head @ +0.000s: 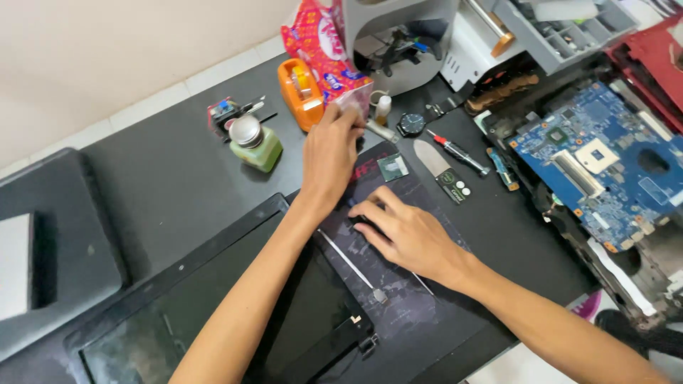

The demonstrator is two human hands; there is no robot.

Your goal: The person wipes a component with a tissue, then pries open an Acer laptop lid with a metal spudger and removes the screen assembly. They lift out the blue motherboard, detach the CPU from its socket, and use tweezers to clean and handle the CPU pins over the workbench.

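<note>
Over cluttered black table point(171, 178), left hand point(331, 153) grip pinching pale sheet point(350, 99), right hand point(409, 235) released flat: risk of forearm toppling metal-capped green bottle point(255, 142).

Small dark part point(363, 224) under right-hand fingers point(377, 213)

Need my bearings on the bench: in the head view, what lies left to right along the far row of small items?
Green bottle → orange tape dispenser → left hand → black watch → red-handled screwdriver → blue circuit board.
</note>
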